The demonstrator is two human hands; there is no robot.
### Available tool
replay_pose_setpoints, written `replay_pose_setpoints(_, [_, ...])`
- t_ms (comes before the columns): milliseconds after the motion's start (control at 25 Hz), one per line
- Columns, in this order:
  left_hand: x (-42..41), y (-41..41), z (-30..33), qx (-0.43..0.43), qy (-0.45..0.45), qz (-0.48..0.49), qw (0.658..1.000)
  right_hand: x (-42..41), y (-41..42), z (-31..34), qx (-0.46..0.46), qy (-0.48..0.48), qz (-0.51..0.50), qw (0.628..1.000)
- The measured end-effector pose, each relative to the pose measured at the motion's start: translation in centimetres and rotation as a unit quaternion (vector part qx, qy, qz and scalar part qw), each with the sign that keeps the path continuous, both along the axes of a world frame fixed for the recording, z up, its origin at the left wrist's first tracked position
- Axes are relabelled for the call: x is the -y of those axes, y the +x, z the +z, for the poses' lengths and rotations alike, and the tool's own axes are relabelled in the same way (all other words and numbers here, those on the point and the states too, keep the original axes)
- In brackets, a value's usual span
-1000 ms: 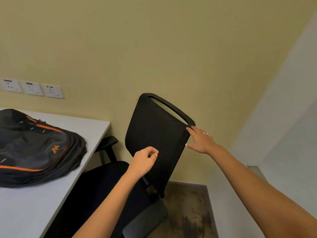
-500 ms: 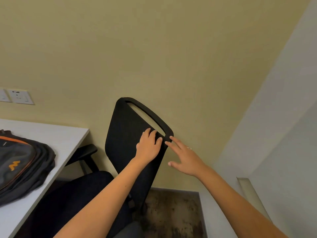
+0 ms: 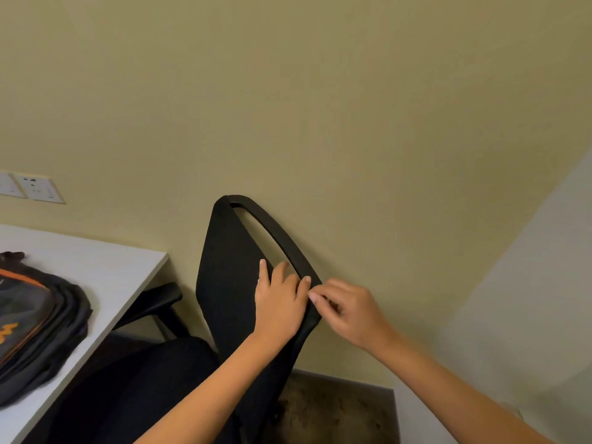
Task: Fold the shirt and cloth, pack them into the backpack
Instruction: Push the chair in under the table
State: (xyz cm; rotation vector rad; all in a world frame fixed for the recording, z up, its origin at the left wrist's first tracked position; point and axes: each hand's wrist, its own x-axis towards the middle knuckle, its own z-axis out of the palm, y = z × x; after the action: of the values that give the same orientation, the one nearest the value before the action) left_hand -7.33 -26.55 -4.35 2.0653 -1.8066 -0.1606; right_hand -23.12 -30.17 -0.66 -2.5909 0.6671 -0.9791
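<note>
Closing in on the chair back (image 3: 230,283), the left hand (image 3: 280,302) now lies flat on it while the right hand (image 3: 349,310) has curled to pinch its edge, perhaps dark fabric; the backpack (image 3: 38,325) waits on the counter (image 3: 105,277).

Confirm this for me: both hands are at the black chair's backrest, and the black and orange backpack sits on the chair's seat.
Not quite. In the head view the left hand and the right hand are at the chair's backrest, but the black and orange backpack lies on the white table to the left, not on the chair's seat.
</note>
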Motion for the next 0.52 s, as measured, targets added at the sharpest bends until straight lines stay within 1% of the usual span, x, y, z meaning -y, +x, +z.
replay_pose_setpoints(40, [-0.2, 0.0, -0.1, -0.016, -0.004, 0.012, 1.0, 1.4, 0.6, 0.3, 0.02, 0.0, 0.001, 1.0])
replay_pose_setpoints(120, [-0.6, -0.5, 0.7, -0.086, -0.032, 0.072, 0.993, 4.5, 1.9, 0.4, 0.054, 0.018, 0.003, 0.998])
replay_pose_setpoints(160, [-0.5, -0.6, 1.0, -0.11, -0.032, 0.094, 0.989, 6.0, 2.8, 0.3, 0.065, 0.036, 0.006, 0.997])
replay_pose_setpoints(240, [-0.4, -0.9, 1.9, -0.104, -0.002, 0.102, 0.989, 8.7, 4.7, 0.0, 0.067, 0.062, 0.017, 0.996])
replay_pose_setpoints(360, [-0.1, -1.3, 2.7, -0.074, 0.028, 0.103, 0.992, 12.4, 7.9, -0.1, 0.029, 0.059, 0.073, 0.995])
replay_pose_setpoints(520, [0.9, -2.5, 3.4, -0.077, 0.056, 0.142, 0.985, 17.1, 12.0, -0.3, -0.053, -0.02, 0.167, 0.984])
